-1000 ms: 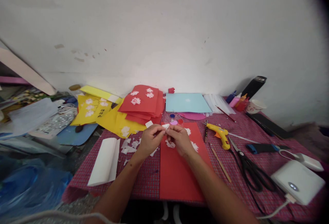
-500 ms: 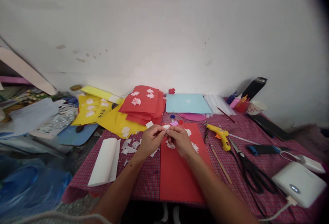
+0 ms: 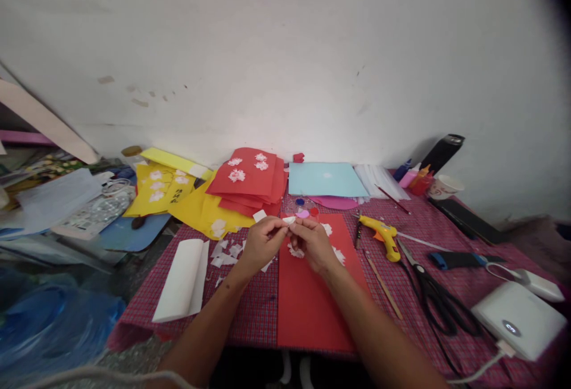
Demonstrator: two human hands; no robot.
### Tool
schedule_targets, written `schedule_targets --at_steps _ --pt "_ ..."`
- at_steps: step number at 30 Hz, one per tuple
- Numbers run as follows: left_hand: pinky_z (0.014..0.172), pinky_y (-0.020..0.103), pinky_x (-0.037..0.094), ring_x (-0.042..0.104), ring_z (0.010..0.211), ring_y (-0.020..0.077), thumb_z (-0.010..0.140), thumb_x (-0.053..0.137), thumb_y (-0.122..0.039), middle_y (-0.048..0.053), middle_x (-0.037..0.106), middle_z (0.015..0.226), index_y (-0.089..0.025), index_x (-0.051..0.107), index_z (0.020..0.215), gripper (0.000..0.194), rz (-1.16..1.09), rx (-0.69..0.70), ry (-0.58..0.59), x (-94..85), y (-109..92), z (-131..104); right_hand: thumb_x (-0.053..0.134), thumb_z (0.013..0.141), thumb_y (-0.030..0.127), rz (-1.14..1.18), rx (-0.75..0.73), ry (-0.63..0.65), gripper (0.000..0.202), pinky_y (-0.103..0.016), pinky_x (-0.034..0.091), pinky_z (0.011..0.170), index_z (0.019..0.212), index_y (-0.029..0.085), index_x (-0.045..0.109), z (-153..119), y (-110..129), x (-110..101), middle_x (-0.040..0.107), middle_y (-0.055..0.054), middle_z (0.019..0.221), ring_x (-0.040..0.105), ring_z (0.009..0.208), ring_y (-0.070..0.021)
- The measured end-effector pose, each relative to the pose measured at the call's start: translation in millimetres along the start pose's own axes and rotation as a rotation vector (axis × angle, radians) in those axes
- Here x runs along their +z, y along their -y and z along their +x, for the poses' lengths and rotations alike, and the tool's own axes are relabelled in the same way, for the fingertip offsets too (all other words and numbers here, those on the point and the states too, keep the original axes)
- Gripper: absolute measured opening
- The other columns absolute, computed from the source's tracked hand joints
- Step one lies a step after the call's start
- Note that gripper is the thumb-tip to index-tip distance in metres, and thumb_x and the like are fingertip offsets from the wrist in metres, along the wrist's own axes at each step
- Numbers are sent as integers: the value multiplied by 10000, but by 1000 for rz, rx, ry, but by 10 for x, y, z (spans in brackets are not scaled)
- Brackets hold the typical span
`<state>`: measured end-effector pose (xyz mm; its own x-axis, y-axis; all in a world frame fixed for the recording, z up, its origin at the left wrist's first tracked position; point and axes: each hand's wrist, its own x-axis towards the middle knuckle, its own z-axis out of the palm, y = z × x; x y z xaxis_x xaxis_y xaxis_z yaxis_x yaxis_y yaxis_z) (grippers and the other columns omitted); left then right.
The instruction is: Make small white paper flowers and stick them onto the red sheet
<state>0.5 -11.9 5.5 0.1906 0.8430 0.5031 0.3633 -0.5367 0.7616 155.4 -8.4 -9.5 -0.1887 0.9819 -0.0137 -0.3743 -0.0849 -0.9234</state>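
Observation:
Between my fingertips is a small folded piece of white paper (image 3: 289, 220), pinched by my left hand (image 3: 264, 241) and my right hand (image 3: 311, 242) at once. Both hands hover over the upper part of a red sheet of paper (image 3: 312, 306), which carries white paper flowers (image 3: 339, 255) partly covered by my right hand. Torn white paper scraps (image 3: 223, 255) lie on the tablecloth left of my left hand. Just beyond my hands are small paint dishes, one blue (image 3: 300, 202), one pink (image 3: 303, 214) and one red (image 3: 314, 212).
Red cards with flowers (image 3: 243, 178) and yellow sheets (image 3: 196, 207) lie back left; a light-blue card (image 3: 328, 179) lies behind. A white paper roll (image 3: 181, 282) is at left. On the right are a yellow glue gun (image 3: 382, 235), black scissors (image 3: 439, 300) and a white power bank (image 3: 520, 320).
Almost nothing differs. Both hands keep their pinch on the white paper piece in the same place, with only a very slight shift of the fingers.

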Motion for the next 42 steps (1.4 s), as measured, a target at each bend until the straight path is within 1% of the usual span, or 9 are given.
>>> schedule_targets --at_steps 4,10,15,19,25,29,37,42 --pt "791 281 484 634 824 158 874 572 -199 38 694 853 -198 704 881 132 11 5 -3 -2 -10 -1 689 769 329 -23 8 -11 206 -204 313 377 666 169 611 4 0 5 536 34 468 415 374 -80" --pt "749 267 484 622 782 152 865 579 -207 31 684 816 -192 689 835 116 1 -20 -8 4 -3 -3 682 759 321 -48 0 -22 197 -207 326 389 656 170 609 3 11 15 540 31 480 423 390 -82" --pt "736 261 482 619 768 147 867 577 -210 27 678 807 -187 682 836 112 -15 -55 -7 7 11 -7 668 773 317 -60 1 -13 190 -208 325 392 667 169 610 1 12 17 537 30 482 433 394 -85" --pt "736 262 486 620 768 149 860 584 -225 25 682 808 -190 678 822 107 -13 -56 -16 5 3 -5 655 779 305 -62 0 -1 180 -208 325 402 669 171 605 -6 18 17 538 31 487 436 399 -85" --pt "725 259 485 620 758 149 854 595 -228 26 683 791 -186 683 797 113 -25 -60 -35 17 -7 3 690 726 264 -63 -36 -15 147 -206 317 406 665 180 586 -11 18 29 539 41 488 427 400 -83" --pt "738 267 490 627 774 152 850 598 -199 28 690 813 -193 696 819 103 -3 -48 -41 20 -6 3 703 718 285 -114 -50 -45 178 -208 316 407 645 183 577 -7 29 42 533 41 475 430 404 -88" --pt "766 277 483 636 805 156 850 598 -170 32 701 841 -200 703 846 110 68 17 -49 17 3 -3 680 757 321 -189 -83 -50 232 -210 304 417 620 188 547 3 36 38 514 45 478 419 415 -88" --pt "751 265 483 636 793 146 849 593 -153 27 700 838 -195 705 864 121 47 -3 -51 21 0 -2 639 792 305 -230 -103 -40 230 -213 300 421 622 190 536 11 5 24 504 46 479 410 425 -90"
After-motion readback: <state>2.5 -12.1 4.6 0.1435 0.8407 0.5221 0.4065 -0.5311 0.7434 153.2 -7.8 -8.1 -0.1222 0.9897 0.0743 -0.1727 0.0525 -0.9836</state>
